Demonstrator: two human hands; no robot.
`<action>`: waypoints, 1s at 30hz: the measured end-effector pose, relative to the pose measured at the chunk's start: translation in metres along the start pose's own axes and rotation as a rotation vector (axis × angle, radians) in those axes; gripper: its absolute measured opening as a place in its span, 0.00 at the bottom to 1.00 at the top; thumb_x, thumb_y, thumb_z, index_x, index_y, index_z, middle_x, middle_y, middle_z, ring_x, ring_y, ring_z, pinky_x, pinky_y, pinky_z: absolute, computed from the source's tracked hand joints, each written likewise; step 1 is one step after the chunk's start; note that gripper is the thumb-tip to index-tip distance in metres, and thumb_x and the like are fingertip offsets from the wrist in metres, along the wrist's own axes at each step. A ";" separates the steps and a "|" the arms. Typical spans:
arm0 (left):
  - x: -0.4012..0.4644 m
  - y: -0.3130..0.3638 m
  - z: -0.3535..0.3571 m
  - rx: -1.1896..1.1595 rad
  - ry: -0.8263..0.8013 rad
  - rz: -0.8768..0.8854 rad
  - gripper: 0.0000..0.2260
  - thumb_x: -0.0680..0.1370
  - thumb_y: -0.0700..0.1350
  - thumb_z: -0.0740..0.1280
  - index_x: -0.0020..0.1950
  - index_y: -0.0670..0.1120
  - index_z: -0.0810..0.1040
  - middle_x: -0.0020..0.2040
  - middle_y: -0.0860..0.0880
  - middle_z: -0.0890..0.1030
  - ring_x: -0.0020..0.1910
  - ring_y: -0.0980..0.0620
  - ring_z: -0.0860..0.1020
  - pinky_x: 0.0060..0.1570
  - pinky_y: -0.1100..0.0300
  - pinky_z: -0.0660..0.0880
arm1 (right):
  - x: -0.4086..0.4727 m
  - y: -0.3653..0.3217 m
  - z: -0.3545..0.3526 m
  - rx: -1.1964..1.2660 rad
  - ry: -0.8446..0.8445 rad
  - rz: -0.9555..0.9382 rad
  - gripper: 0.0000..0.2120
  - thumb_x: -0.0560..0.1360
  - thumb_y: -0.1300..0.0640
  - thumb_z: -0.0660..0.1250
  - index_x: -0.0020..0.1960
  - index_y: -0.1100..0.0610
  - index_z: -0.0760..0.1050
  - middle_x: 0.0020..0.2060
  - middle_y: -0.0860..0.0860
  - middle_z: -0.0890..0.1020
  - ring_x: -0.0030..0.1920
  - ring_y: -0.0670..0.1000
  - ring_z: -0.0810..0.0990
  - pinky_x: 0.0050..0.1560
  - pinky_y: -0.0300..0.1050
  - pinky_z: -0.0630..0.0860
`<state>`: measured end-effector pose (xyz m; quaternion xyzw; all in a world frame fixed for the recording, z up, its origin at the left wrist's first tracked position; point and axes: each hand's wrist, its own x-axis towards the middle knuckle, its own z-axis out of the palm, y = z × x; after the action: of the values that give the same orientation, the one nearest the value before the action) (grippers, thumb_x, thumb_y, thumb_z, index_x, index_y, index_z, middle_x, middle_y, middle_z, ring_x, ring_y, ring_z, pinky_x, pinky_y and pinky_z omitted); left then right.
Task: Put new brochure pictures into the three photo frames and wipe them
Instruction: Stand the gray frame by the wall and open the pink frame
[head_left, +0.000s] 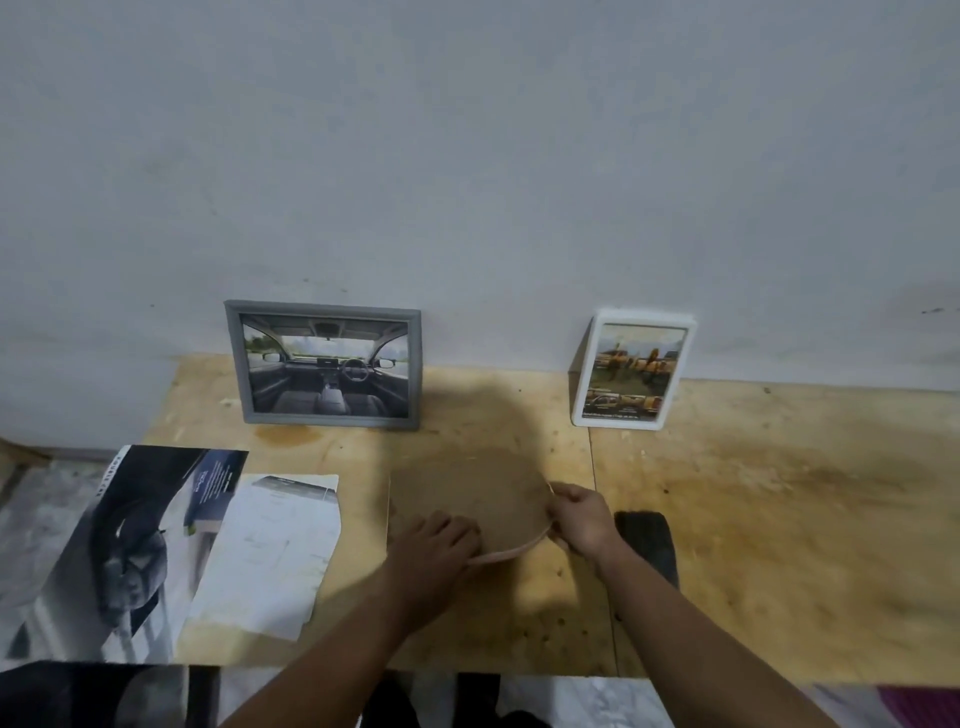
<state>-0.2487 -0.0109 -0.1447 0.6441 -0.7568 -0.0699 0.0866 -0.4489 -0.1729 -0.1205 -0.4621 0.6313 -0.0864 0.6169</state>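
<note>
Far off my left fingers the brochure (130, 551) lies flat, hanging past the edge of the surface (753, 519), and a cut page (270, 551) rests just beside it, nearer my hand. Both are thin glossy paper: light, floppy, easy to crease, so I would lift them by an edge with two fingers, not from the middle. Beyond them the grey frame (327, 364) stands against the wall, a car-interior picture already in it.

My left hand (431, 545) presses down on the near left part of the third frame (467, 499), which lies face down between my hands with its brown backing up. The fingers curl over the board; I cannot tell whether they pinch anything. A pale strip (511, 553) curves from under those fingers across to my right hand (582, 525), whose fingers pinch it at the frame's right edge. What the strip is, rim or cord, I cannot make out. It bends easily, so I judge it soft and would pull gently. The backing looks like thin stiff fibreboard, light but liable to snap at a corner; best held at the edges. Any glass beneath would be fragile and slippery.

Just right of my right fingers lies a dark cloth (647, 540), soft, fit for wiping. Further back the white frame (631, 369) stands upright with its picture in.
</note>
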 end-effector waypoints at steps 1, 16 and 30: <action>-0.003 0.003 0.006 0.007 -0.029 0.006 0.11 0.76 0.54 0.65 0.56 0.53 0.78 0.59 0.52 0.81 0.52 0.48 0.80 0.44 0.53 0.78 | -0.001 0.010 0.003 -0.009 0.021 -0.006 0.13 0.81 0.63 0.65 0.65 0.55 0.77 0.50 0.59 0.85 0.35 0.51 0.78 0.29 0.40 0.73; -0.059 -0.023 0.016 -0.246 -0.404 -0.665 0.51 0.72 0.66 0.71 0.84 0.49 0.47 0.84 0.46 0.51 0.82 0.42 0.57 0.75 0.43 0.64 | -0.006 0.065 0.019 -0.666 0.208 -0.220 0.12 0.75 0.48 0.67 0.58 0.48 0.79 0.52 0.48 0.79 0.46 0.47 0.80 0.49 0.46 0.80; -0.051 -0.027 0.012 -0.205 -0.402 -0.704 0.49 0.72 0.65 0.72 0.84 0.52 0.49 0.82 0.46 0.55 0.79 0.42 0.57 0.73 0.42 0.66 | -0.012 0.060 0.036 -0.763 0.236 -0.174 0.15 0.76 0.42 0.66 0.54 0.51 0.78 0.57 0.49 0.74 0.37 0.47 0.77 0.42 0.44 0.76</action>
<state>-0.2179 0.0347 -0.1638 0.8251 -0.4812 -0.2947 -0.0285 -0.4490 -0.1145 -0.1611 -0.6963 0.6430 0.0498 0.3149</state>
